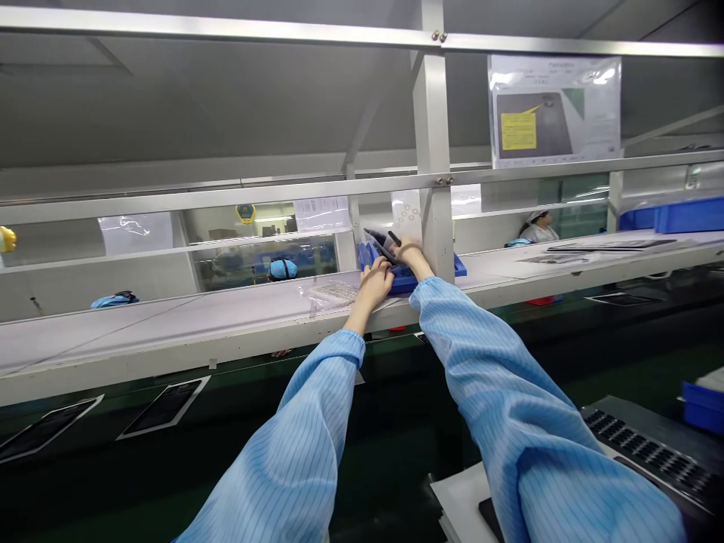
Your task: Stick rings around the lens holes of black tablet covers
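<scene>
Both my arms reach forward to a small blue bin (403, 283) on the white shelf, beside the upright post. My left hand (375, 286) is at the bin's left side, its fingers bent down over the edge; what they grip, if anything, is hidden. My right hand (412, 255) is over the bin, with its fingers closed round a dark slim object (394, 238) whose kind is unclear. Dark items in clear plastic (378, 238) stick up from the bin between my hands. Left of the bin lies a clear plastic bag (333, 292) with small contents.
A metal post (433, 121) and rails frame the shelf (170, 320). Below runs a dark green belt with flat dark panels (164, 407). An open laptop (656, 445) is at lower right. Blue trays (690, 216) stand on the shelf's right. Co-workers (541, 226) are beyond.
</scene>
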A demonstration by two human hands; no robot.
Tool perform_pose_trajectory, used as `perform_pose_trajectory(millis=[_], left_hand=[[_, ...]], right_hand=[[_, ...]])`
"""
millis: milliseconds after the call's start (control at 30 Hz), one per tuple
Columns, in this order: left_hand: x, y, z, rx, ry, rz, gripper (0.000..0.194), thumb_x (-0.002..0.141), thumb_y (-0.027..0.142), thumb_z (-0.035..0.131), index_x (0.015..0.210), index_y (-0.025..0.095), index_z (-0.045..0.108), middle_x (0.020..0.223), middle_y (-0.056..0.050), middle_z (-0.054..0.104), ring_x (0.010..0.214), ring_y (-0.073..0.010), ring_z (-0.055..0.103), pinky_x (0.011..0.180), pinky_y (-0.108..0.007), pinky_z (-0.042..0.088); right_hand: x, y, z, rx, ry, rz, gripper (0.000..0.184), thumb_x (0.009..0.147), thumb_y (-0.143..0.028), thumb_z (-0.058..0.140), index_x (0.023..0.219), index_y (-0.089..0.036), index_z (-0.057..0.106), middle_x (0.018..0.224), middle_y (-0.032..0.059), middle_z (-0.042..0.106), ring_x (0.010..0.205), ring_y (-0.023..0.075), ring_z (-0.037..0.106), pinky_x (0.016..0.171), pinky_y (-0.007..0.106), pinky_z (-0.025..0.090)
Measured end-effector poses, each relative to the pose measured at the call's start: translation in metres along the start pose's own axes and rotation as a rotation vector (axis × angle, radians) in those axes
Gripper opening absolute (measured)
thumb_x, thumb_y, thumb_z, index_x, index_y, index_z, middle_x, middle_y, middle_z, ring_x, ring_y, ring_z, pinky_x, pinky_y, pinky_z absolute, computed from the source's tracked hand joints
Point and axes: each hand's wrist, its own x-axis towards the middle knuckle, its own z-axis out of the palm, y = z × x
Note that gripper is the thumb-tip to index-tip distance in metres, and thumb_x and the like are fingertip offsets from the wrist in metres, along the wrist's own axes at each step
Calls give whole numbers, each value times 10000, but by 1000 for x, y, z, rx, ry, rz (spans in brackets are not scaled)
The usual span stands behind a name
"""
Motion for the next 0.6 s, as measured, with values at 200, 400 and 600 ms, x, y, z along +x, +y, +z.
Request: perform_pose_trajectory(millis=[200, 400, 600], left_hand=[[1, -2, 2, 15, 18, 4, 302, 917, 314, 545, 1179, 164, 547, 1224, -94, 545, 1044, -219, 571, 882, -435, 491], [1, -1, 1, 32, 19, 20, 301, 915, 312, 548, 1176, 162, 549, 1228, -94, 543, 1052, -221, 568, 885, -437, 490], [0, 1, -1, 43, 19, 30, 296, 919, 314, 542, 1174, 164, 549, 1218, -93, 548, 1034, -214, 574, 878, -430, 493]], right_hand=[[-6, -6, -7, -28, -168, 39, 298, 912, -314, 545, 1165, -159, 562, 1168, 85, 585, 978, 201, 604, 822, 399, 524], [-17, -10, -10, -58, -87, 55, 324, 906, -318, 554, 1180, -145, 552, 1174, 92, 580, 992, 212, 601, 827, 408, 521], [-19, -9, -8, -119, -58, 33, 323, 904, -316, 558, 1171, -135, 557, 1161, 96, 585, 977, 208, 606, 818, 397, 525]])
